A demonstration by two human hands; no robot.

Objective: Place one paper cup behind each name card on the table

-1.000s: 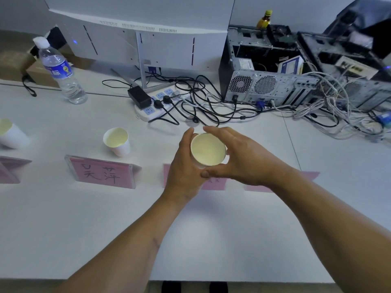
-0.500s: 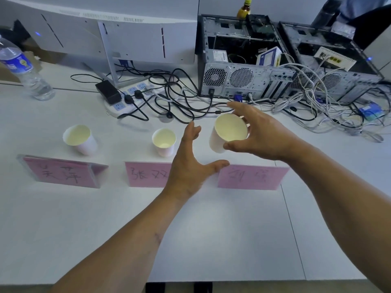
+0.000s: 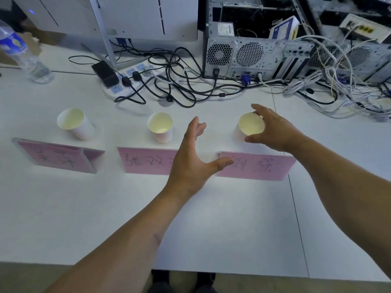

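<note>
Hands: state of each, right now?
Left hand: open, empty, fingers spread.
Right hand: gripping the rightmost paper cup behind the right name card.

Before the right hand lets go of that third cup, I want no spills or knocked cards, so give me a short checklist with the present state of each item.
1. Third cup sits behind the right name card: ok.
2. Cup base flat on the table: cannot tell, the cup looks tilted and its base is hidden.
3. Right hand has hold of the cup: ok, fingers on its rim and side.
4. Left hand clear of the cards: not ok, it covers the end of the middle card and its thumb overlaps the right one.
5. Left cup and middle cup each stand behind a card: ok.
</note>
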